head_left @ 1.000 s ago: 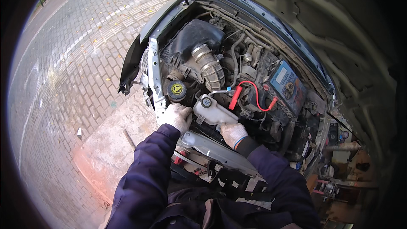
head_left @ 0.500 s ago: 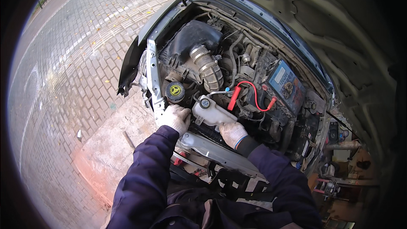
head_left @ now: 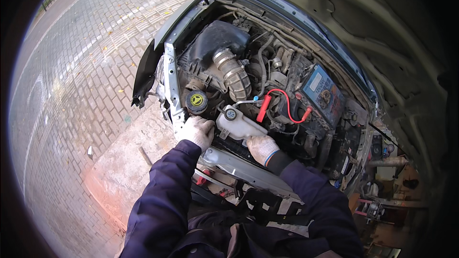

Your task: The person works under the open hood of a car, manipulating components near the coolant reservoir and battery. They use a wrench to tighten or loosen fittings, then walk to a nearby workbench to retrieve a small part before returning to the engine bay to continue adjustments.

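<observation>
A white plastic coolant reservoir (head_left: 238,127) with a dark round cap (head_left: 230,114) sits at the front of an open engine bay. At its right end, the curled fingers of my right hand (head_left: 262,148), in a white knit glove, grip the tank's lower edge. My left hand (head_left: 196,131), gloved alike, is closed at the metal front frame (head_left: 170,74), just left of the tank. What lies under its fingers is hidden. Directly beyond that hand stands a larger black cap (head_left: 196,101) with a yellow-green symbol.
Behind the tank are a ribbed intake hose (head_left: 237,86) and a black air-filter cover (head_left: 217,40). A red cable (head_left: 288,99) runs to a blue-labelled box (head_left: 321,93) at the right. The raised hood (head_left: 382,33) hangs over the right side. Brick paving (head_left: 95,71) lies left.
Almost nothing differs. The view has shifted very slightly, and both hands keep their places at the frame and the reservoir.
</observation>
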The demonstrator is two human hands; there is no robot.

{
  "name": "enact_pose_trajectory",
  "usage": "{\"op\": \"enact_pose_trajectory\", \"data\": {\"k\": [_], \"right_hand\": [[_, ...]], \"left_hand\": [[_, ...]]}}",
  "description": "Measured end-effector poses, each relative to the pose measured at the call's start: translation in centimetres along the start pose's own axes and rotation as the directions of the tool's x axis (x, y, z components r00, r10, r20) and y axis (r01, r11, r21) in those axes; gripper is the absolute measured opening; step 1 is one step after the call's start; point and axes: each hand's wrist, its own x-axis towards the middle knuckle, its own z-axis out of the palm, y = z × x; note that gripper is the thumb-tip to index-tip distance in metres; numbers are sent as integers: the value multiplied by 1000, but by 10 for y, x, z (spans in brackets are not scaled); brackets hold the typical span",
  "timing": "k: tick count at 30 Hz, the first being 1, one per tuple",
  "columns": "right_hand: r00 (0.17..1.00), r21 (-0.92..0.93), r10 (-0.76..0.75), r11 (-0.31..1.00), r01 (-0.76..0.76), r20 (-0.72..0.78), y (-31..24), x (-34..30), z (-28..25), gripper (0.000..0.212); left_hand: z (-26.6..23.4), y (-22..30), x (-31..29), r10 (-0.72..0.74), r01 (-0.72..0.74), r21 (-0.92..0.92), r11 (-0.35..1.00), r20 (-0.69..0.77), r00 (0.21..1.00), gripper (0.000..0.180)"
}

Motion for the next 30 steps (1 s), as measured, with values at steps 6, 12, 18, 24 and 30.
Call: {"op": "enact_pose_trajectory", "data": {"k": [6, 12, 18, 24, 30], "right_hand": [[998, 73, 56, 996, -55, 0, 5, -3, 4, 24], [974, 45, 153, 986, -163, 170, -6, -6, 10, 38], [990, -79, -135, 987, 137, 31, 16, -6, -4, 40], [964, 175, 248, 949, -261, 97, -12, -5, 4, 24], [992, -174, -119, 978, 112, -32, 1, -2, -1, 23]], "left_hand": [[0, 2, -1, -20, 20, 9, 1000, -5, 1000, 14], [-2, 2, 0, -25, 25, 4, 1000, 9, 1000, 15], [-1, 2, -1, -28, 28, 19, 999, 12, 1000, 16], [-2, 2, 1, -11, 11, 17, 1000, -3, 1000, 15], [-1, 3, 0, -24, 23, 28, 999, 10, 1000, 15]]}}
